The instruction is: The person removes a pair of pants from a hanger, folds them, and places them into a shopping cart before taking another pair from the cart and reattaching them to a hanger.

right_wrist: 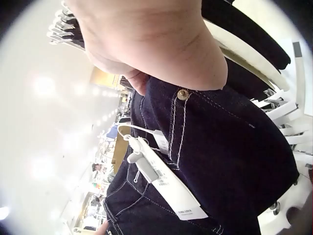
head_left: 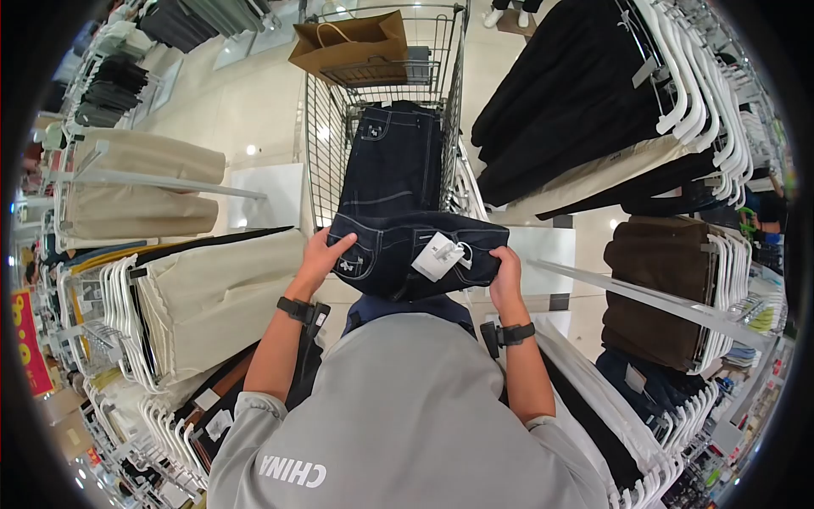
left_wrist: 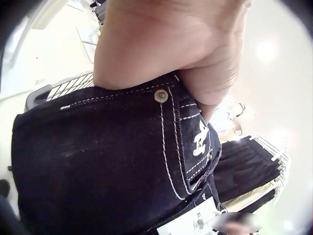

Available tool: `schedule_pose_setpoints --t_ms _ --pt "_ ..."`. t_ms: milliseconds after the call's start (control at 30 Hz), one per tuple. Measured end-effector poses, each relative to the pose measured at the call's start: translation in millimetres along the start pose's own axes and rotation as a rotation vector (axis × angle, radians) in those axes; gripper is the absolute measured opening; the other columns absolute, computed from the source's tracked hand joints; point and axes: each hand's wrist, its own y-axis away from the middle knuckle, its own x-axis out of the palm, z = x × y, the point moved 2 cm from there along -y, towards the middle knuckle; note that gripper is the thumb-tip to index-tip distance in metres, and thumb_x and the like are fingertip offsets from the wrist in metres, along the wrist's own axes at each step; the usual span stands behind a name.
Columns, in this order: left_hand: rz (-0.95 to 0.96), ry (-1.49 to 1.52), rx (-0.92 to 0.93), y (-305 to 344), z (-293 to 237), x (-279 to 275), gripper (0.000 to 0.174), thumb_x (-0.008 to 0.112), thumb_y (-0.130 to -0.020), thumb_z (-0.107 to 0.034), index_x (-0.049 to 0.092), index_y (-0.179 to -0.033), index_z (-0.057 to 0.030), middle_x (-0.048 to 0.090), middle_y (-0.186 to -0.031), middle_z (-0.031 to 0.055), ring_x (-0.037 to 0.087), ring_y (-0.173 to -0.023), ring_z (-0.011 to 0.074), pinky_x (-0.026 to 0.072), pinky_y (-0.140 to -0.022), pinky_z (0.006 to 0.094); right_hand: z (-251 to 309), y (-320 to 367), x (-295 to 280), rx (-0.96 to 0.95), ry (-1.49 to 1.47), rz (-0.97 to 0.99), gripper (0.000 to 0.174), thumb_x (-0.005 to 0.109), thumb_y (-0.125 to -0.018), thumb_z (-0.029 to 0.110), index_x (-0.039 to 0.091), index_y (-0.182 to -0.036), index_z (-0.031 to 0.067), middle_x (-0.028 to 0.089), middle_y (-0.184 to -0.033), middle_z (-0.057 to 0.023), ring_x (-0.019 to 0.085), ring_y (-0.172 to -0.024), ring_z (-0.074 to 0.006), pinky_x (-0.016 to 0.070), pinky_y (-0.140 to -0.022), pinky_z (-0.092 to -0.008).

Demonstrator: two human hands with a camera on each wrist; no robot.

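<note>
Both hands hold a folded pair of dark jeans (head_left: 394, 254) by its two ends, over the near end of a shopping cart. The left hand (head_left: 320, 257) grips the left end, thumb on top beside a pocket with white embroidery (left_wrist: 200, 139). At the right end the right hand (head_left: 506, 273) grips the fabric; its fingertips are mostly hidden in the right wrist view. A white tag (head_left: 438, 258) with a security tag (right_wrist: 143, 166) hangs on the jeans. More dark jeans (head_left: 392, 165) lie in the cart beyond.
The wire cart (head_left: 326, 161) holds a brown paper bag (head_left: 360, 51) at its far end. Racks of hanging trousers stand on both sides, beige ones (head_left: 225, 297) at left, black (head_left: 560, 110) and brown (head_left: 649, 293) ones at right. Metal rails (head_left: 627, 293) project inward. Another person's shoes (head_left: 509, 17) show at the top.
</note>
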Motion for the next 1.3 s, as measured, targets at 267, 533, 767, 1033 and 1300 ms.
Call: schedule_pose_setpoints --t_ms 267,533,767,1033,1300 --pt "0.028 -0.041 0.088 17 -11 13 0.029 0.061 -0.093 -0.018 0.062 -0.109 0.0058 0.070 -0.093 0.0069 0.063 -0.083 0.0107 0.0501 -0.075 0.0248 0 4 -24 0.134 -0.046 0.053 0.009 0.053 -0.075 0.006 0.058 -0.083 0.0049 0.061 -0.085 -0.0023 0.056 -0.080 -0.0147 0.0441 -0.078 -0.0276" --pt "-0.225 -0.335 0.433 52 -53 37 0.018 0.061 -0.093 -0.013 0.061 -0.099 0.0031 0.066 -0.077 0.0100 0.057 -0.068 0.0098 0.0461 -0.062 0.0271 -17 -19 -64 0.241 0.092 0.159 0.022 0.052 -0.075 0.006 0.061 -0.094 0.0024 0.064 -0.093 -0.0047 0.058 -0.088 -0.0173 0.0448 -0.081 -0.0316" --pt "-0.389 -0.509 0.714 94 -113 46 0.011 0.064 -0.087 -0.005 0.061 -0.094 0.0021 0.062 -0.071 0.0118 0.058 -0.061 0.0181 0.0456 -0.059 0.0280 -4 -37 -44 0.230 0.023 0.368 0.027 0.045 -0.080 0.010 0.060 -0.100 0.0008 0.066 -0.099 -0.0079 0.060 -0.092 -0.0189 0.0464 -0.084 -0.0338" --pt "-0.358 -0.654 0.858 140 -167 51 0.015 0.069 -0.078 -0.001 0.063 -0.092 0.0006 0.065 -0.078 0.0134 0.063 -0.064 0.0271 0.0470 -0.059 0.0317 17 -79 -8 0.270 0.281 0.449 0.027 0.048 -0.087 0.019 0.064 -0.095 -0.0008 0.066 -0.082 -0.0087 0.063 -0.075 -0.0172 0.0496 -0.070 -0.0288" --pt "-0.191 -0.737 0.818 177 -189 57 0.013 0.069 -0.069 -0.002 0.065 -0.082 -0.0017 0.065 -0.073 0.0098 0.060 -0.064 0.0264 0.0456 -0.062 0.0324 -17 -205 -1 -0.587 0.987 0.041 0.033 0.061 -0.081 0.027 0.068 -0.096 -0.0015 0.068 -0.087 -0.0151 0.065 -0.084 -0.0305 0.0503 -0.079 -0.0371"
